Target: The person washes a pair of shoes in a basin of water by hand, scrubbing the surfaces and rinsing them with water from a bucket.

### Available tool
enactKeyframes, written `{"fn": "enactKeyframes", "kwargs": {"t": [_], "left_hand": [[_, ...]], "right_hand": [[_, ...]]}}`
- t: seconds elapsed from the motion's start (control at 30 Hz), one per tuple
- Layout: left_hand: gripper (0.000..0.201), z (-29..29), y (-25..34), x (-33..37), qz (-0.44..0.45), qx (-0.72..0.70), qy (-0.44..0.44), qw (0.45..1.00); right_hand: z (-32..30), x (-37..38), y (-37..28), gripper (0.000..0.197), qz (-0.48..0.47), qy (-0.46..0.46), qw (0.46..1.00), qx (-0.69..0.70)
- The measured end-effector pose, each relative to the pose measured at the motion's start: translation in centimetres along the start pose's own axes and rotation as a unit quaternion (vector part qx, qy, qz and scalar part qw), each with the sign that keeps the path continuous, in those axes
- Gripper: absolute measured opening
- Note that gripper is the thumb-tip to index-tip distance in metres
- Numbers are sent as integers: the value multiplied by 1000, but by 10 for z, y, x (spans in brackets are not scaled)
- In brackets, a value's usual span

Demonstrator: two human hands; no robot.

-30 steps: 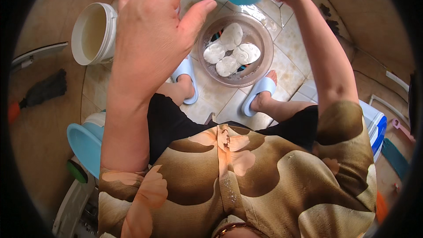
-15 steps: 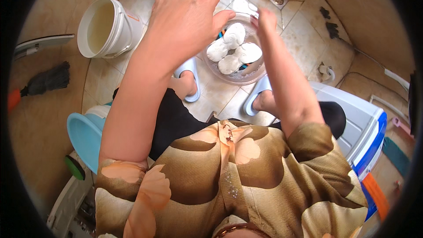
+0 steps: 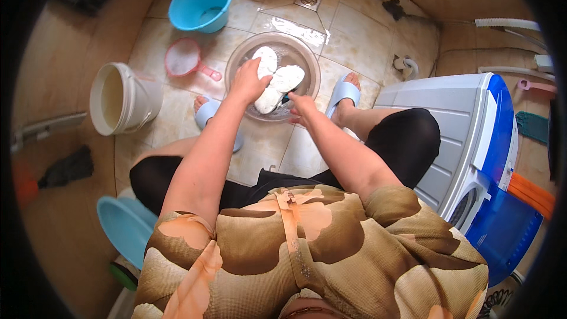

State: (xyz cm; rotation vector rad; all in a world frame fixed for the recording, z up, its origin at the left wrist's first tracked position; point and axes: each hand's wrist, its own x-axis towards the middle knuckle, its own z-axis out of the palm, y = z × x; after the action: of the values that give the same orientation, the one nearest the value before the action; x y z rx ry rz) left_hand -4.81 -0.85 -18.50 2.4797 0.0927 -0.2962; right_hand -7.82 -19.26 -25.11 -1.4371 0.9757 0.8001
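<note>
A round translucent basin (image 3: 314,62) stands on the floor between my feet. Two white-soled shoes lie in it with their soles up: a left shoe (image 3: 266,59) and a right shoe (image 3: 286,78). My left hand (image 3: 247,81) grips the near end of the left shoe, thumb on one side and fingers on the other. At the basin's near right rim is my right hand (image 3: 304,110), fingers apart, close to the near end of the right shoe. Its fingertips partly disappear behind the rim, and whether they touch that shoe I cannot tell.
Left of the basin are a pink-rimmed dipper (image 3: 214,73), a blue basin (image 3: 223,0) and a white bucket (image 3: 146,103) of cloudy liquid. A floor drain (image 3: 308,0) lies beyond. A white and blue washing machine (image 3: 434,136) stands at my right, a light-blue basin (image 3: 121,227) at my left.
Both hands have come down from above the basin to the shoes; my left hand now grips one. The whole view has shifted, bringing the dipper and more of the blue basin into sight.
</note>
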Motion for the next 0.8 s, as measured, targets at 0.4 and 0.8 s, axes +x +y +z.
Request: {"fn": "enactKeyframes", "kwargs": {"t": [0.4, 0.8], "left_hand": [[81, 106, -50, 46, -167, 53, -42, 984], [91, 131, -73, 48, -121, -119, -6, 986]], "right_hand": [[47, 101, -3, 70, -108, 129, 972, -165], [23, 140, 3, 47, -276, 101, 942, -165]]}}
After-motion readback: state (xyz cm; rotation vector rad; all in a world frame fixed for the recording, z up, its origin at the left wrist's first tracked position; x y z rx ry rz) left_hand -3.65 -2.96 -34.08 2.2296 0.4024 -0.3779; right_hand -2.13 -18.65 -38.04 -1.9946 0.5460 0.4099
